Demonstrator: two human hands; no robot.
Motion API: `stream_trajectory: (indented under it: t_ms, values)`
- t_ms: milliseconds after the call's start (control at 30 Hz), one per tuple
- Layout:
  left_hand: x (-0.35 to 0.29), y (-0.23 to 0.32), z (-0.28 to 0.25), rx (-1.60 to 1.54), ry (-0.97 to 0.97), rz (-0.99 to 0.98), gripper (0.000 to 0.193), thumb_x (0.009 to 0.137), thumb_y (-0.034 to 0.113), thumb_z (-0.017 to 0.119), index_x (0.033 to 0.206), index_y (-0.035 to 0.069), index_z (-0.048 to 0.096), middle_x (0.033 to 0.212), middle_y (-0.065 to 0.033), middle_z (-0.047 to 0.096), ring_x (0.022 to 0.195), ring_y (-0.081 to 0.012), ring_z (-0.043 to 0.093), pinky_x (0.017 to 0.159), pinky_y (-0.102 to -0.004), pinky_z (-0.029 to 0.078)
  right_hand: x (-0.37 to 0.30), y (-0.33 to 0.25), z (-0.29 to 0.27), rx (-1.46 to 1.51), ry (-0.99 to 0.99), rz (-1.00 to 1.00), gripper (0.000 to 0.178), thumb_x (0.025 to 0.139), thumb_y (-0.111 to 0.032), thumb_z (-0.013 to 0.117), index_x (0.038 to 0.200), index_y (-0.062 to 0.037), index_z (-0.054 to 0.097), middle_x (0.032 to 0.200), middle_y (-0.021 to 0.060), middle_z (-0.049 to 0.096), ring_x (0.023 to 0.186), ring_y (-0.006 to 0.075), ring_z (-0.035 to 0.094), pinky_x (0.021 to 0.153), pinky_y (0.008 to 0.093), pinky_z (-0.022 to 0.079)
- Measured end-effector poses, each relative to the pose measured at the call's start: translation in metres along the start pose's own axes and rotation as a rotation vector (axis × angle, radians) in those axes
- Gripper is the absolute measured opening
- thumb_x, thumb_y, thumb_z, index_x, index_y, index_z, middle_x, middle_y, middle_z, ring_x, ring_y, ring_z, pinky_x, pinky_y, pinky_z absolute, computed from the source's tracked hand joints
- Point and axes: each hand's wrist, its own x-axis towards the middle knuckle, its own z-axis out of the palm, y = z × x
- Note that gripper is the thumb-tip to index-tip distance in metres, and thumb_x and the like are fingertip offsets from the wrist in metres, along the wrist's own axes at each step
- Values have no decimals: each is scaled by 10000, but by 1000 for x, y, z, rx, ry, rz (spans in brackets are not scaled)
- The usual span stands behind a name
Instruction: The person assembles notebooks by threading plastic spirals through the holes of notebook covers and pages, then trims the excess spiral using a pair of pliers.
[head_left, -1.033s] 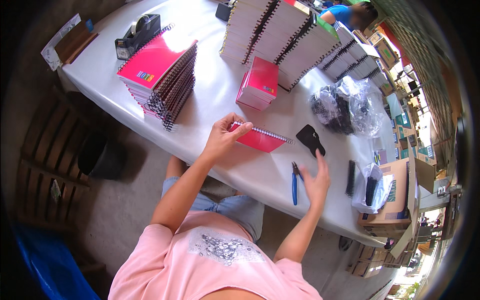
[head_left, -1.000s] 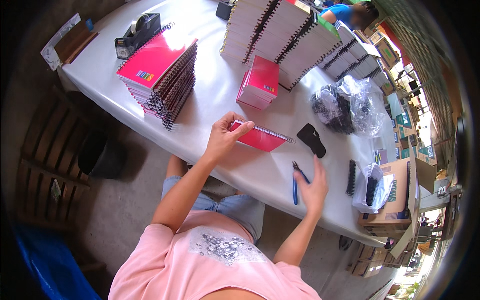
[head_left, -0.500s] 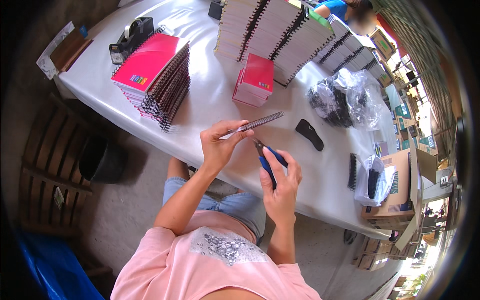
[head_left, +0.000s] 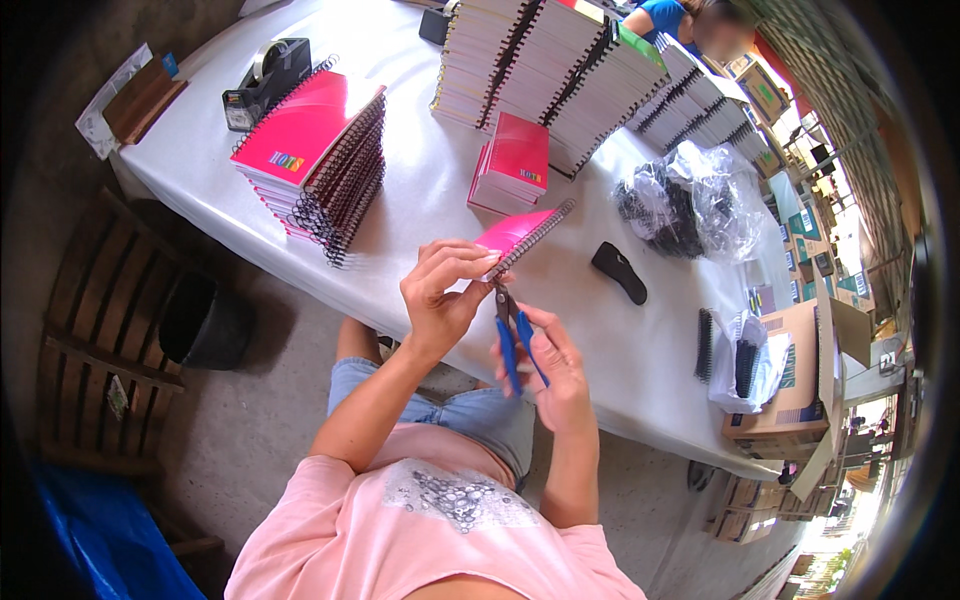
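Observation:
My left hand (head_left: 442,290) pinches a small spiral notebook (head_left: 520,232) with a pink cover, its coil edge turned toward my right side. In my right hand (head_left: 560,375) is a pair of blue-handled cutting pliers (head_left: 512,335), held with the handles apart. The plier jaws meet the near end of the coil, by my left fingertips; whether they are closed on the wire is too small to tell. Beyond my hands stands a stack of small pink books (head_left: 512,160) with no coil showing. To its left, a taller stack of pink spiral notebooks (head_left: 310,150) rests on the table.
A black flat object (head_left: 619,272) lies right of my hands. Behind it sits a clear plastic bag of black coils (head_left: 690,200). Tall spiral-bound stacks (head_left: 550,75) line the far side, a tape dispenser (head_left: 265,82) the far left, a cardboard box (head_left: 795,375) the right. A person (head_left: 665,20) is beyond.
The notebook has turned, so its pink cover now shows. The pliers have moved left and upright, and their jaws have come to the coil's near end.

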Motion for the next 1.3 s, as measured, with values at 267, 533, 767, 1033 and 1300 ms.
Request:
stream_trajectory:
  t_ms: [267, 533, 767, 1033, 1300]
  values:
    - [14, 17, -6, -343, 164, -248, 473, 817, -17, 644, 1225, 48, 414, 897, -32, 519, 798, -93, 531, 742, -227, 452, 1, 25, -16, -682, 314, -238, 410, 925, -325, 473, 1256, -83, 504, 1210, 140, 512, 1103, 287, 489, 980, 398, 330]
    - [32, 57, -26, -360, 197, -259, 345, 909, 83, 546, 1237, 67, 438, 963, -41, 525, 798, -85, 500, 648, -199, 424, 21, 42, -49, -1072, 541, -172, 490, 913, -322, 508, 1360, -170, 378, 1328, 134, 407, 1174, 272, 449, 1022, 483, 272]
    - [24, 74, -99, -77, 285, 197, 507, 902, 260, 533, 1304, 52, 305, 1184, -150, 445, 1075, -245, 475, 890, -340, 399, 87, -28, 22, 37, 105, -623, 410, 863, -108, 615, 1245, -23, 493, 1194, 66, 529, 1022, 127, 545, 824, 272, 461]
    - [-341, -95, -331, 1048, -324, -1417, 562, 893, 392, 481, 1359, 112, 339, 1276, -194, 476, 1206, -368, 432, 995, -496, 317, 138, -124, 53, 668, 34, -552, 352, 891, -173, 577, 1226, -87, 510, 1159, 50, 571, 940, 113, 578, 782, 264, 489]
    - [-362, -100, -293, 1173, -572, -1642, 635, 791, 426, 574, 1204, -39, 449, 1196, -201, 533, 1117, -346, 521, 929, -440, 410, 142, -140, 65, 354, -99, -570, 361, 855, -73, 554, 1209, -10, 515, 1017, 33, 584, 885, 135, 591, 793, 268, 478]
